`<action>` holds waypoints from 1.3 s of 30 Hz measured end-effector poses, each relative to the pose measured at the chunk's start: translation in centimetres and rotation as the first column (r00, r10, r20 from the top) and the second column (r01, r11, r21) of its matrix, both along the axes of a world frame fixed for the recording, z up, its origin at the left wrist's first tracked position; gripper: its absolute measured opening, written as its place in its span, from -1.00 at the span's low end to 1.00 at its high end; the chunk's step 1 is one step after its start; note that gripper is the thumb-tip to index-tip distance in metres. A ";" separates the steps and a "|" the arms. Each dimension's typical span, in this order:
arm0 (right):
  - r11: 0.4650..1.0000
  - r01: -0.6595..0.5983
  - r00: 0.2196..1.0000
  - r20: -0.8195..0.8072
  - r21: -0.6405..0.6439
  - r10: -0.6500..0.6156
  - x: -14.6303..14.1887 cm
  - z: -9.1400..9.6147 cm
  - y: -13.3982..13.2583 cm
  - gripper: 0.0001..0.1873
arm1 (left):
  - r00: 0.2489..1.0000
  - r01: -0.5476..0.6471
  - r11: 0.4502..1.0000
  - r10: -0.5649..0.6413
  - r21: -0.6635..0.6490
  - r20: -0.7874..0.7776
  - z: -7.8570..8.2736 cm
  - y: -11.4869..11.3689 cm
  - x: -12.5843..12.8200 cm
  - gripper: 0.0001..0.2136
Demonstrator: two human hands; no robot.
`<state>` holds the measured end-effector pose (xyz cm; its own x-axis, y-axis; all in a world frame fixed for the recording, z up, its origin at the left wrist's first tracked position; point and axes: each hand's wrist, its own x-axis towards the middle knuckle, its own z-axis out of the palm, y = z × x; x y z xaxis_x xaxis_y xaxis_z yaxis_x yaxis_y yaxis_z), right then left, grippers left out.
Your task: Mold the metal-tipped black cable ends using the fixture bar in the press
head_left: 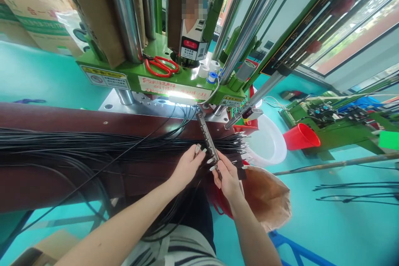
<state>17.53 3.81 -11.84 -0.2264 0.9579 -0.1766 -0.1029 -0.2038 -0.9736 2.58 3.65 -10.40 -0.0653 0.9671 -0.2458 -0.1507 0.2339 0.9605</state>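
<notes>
My left hand (186, 167) pinches a cable connector (197, 149) with a bright metal end between thumb and fingertips. Its cable is mostly hidden by the hand. Just to the right, my right hand (229, 173) is closed around the near end of a long slotted metal bar (207, 134). The bar slants up and away toward the machine's base. Small silver connector ends stick out on the left side of the bar near my right fingers. Behind both hands lies a thick bundle of black cables (93, 141), its silver tips at the right end.
A green press machine (137, 75) stands ahead, with red-handled scissors (161, 67) and small white spools on its ledge. Right of the brown table (37, 114) are a white tub (269, 139), a red bucket (301, 136) and a brown paper bag (268, 195). A person stands behind the machine.
</notes>
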 end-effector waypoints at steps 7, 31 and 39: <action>0.999 -0.041 0.999 0.010 -0.016 0.042 0.2 0.1 0.1 -0.48 | 0.997 0.046 0.999 -0.046 0.010 -0.060 -0.4 0.2 -0.3 -0.78; 0.998 -0.058 0.997 0.059 0.013 0.057 0.5 -0.2 0.2 -0.49 | 0.942 -0.078 0.994 0.099 -0.076 0.321 0.7 -0.5 -2.4 -0.79; 0.996 -0.094 0.994 0.050 -0.002 0.094 0.8 -0.4 0.3 -0.49 | 0.938 0.101 0.986 -0.050 -0.131 0.343 0.5 0.6 -1.9 -0.73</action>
<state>18.34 4.13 -12.22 -0.3060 0.9329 -0.1900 -0.0343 -0.2102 -0.9770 0.69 4.23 -9.85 0.1178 0.9184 -0.3777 -0.4366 0.3895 0.8110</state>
